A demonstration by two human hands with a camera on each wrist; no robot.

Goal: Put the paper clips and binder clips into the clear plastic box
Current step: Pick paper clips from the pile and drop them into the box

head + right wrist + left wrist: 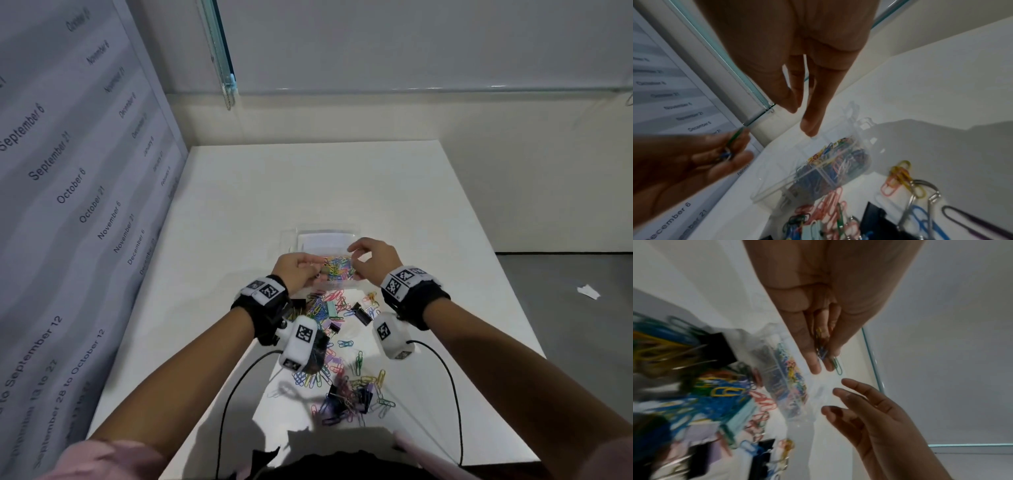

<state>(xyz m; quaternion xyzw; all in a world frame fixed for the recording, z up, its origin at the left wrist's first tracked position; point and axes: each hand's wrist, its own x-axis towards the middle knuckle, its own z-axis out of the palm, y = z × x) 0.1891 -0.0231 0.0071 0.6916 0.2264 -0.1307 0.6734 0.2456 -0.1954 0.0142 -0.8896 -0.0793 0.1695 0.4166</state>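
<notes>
The clear plastic box (327,282) stands mid-table with its lid (325,236) folded open behind it, and coloured paper clips (337,269) lie inside. My left hand (317,270) hovers at the box's left rim and pinches a small bunch of paper clips (822,352), a green one (837,365) sticking out past the fingertips. My right hand (356,257) hangs over the box's right side with relaxed fingers (807,128), holding nothing. Loose paper clips (325,306) and black binder clips (361,313) lie scattered in front of the box, with more (349,390) nearer me.
A wall panel (75,178) printed with dates runs close along the table's left edge. Wrist-camera cables (452,387) trail over the white table (308,185) towards me. The floor (565,308) lies beyond the right edge, with a paper scrap (588,292) on it.
</notes>
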